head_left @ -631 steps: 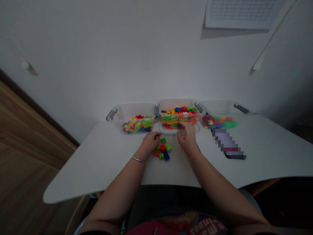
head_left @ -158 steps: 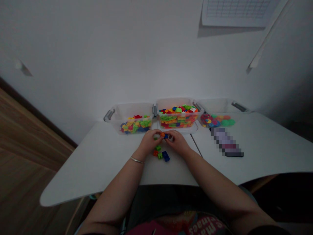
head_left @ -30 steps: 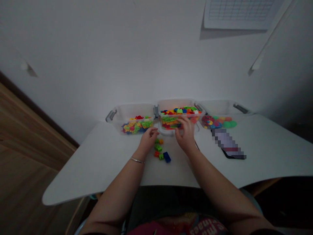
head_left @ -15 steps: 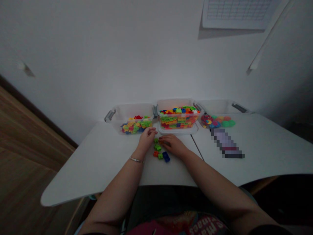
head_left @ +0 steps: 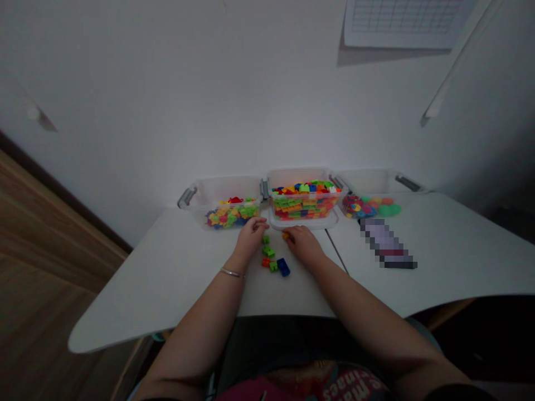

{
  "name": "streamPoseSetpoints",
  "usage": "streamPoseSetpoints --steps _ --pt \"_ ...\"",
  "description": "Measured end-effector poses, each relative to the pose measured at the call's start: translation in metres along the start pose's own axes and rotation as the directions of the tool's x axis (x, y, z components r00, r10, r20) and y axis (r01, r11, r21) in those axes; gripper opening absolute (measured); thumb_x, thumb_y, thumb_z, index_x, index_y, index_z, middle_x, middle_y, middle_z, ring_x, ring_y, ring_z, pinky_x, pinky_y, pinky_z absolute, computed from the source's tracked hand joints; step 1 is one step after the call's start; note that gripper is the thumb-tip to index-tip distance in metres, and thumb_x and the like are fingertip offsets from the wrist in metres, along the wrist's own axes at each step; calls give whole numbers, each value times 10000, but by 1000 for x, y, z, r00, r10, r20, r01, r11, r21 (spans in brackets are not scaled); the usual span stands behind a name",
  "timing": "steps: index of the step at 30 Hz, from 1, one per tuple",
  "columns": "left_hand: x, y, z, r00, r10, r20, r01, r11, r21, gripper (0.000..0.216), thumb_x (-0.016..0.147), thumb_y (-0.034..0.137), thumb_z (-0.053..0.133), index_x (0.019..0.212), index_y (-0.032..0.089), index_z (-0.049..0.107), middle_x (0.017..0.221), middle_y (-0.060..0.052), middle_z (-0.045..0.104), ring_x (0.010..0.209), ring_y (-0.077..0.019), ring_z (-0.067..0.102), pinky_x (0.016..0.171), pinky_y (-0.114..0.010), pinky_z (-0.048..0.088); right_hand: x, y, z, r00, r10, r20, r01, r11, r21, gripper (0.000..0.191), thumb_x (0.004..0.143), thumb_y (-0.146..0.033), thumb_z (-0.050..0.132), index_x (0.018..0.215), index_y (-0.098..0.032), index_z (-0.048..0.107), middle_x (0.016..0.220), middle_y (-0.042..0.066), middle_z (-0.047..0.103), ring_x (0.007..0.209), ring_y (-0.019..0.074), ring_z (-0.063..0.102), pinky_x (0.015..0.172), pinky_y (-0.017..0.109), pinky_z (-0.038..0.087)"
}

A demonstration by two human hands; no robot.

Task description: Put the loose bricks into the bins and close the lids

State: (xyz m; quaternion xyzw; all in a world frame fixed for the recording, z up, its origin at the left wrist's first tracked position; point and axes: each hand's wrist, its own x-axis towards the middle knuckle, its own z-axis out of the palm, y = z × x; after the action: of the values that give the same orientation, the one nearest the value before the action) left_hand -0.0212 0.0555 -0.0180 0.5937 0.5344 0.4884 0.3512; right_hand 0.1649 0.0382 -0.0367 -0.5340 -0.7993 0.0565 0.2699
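Observation:
My right hand (head_left: 305,244) pinches a small orange toy brick (head_left: 286,236) between thumb and fingers, just in front of the middle box. On the other side of the loose bricks, my left hand (head_left: 251,234) rests on the table with loosely bent fingers and no brick visible in it. Between my forearms lie a green brick (head_left: 266,239), a second green brick (head_left: 268,252), an orange-red brick (head_left: 266,262), another green one (head_left: 273,267) and a larger blue brick (head_left: 283,267). They form a rough line running towards me.
A clear box of mixed bricks (head_left: 305,206) stands at the table's back on a white lid (head_left: 330,224). Left of it is a box of flower-like pieces (head_left: 196,214); to the right, a box with round coloured pieces (head_left: 368,181). A pixelated phone-shaped object (head_left: 387,245) lies at right.
My right hand has shifted to the right, away from the green bricks, and the orange brick now shows at its fingertips. My left hand and the loose bricks have stayed put.

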Motion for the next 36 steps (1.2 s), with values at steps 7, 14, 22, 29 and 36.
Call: streamPoseSetpoints --steps 7,14,22,29,36 --pt "1 -3 1 1000 -3 3 3 999 -40 190 770 227 539 930 157 614 854 -63 715 831 -177 669 797 -304 504 4 3 -8 972 -12 -234 48 988 147 150 789 -195 607 931 -179 652 903 72 639 887 207 577 848 360 484" --pt "0 -4 0 1000 1 17 0 999 -32 171 769 231 532 903 166 616 861 -56 714 844 -179 667 783 -302 501 14 8 -50 710 115 -694 74 969 236 383 871 -342 518 1222 -211 596 936 65 615 844 190 562 833 374 479" --pt "-1 -7 -4 1000 -7 29 8 1000 -29 189 765 244 525 905 165 624 862 -66 712 833 -186 660 785 -311 493 45 44 -78 579 228 -783 -67 970 233 367 876 -314 479 1185 -218 653 1085 94 664 1026 215 575 960 419 447" --pt "-3 -9 -7 999 23 31 -26 995 92 178 804 244 502 905 170 629 875 -56 717 837 -176 655 774 -304 498 55 56 -74 734 183 -655 -168 982 86 391 874 -245 404 1129 -139 679 1167 139 672 1131 248 571 1045 476 393" --pt "-3 -8 -5 999 27 31 -30 996 82 176 808 235 501 899 175 639 879 -54 720 855 -179 663 796 -307 506 51 58 -74 806 145 -574 -181 984 -6 459 894 -294 391 1283 -107 547 1262 173 610 1221 266 510 1072 476 360"
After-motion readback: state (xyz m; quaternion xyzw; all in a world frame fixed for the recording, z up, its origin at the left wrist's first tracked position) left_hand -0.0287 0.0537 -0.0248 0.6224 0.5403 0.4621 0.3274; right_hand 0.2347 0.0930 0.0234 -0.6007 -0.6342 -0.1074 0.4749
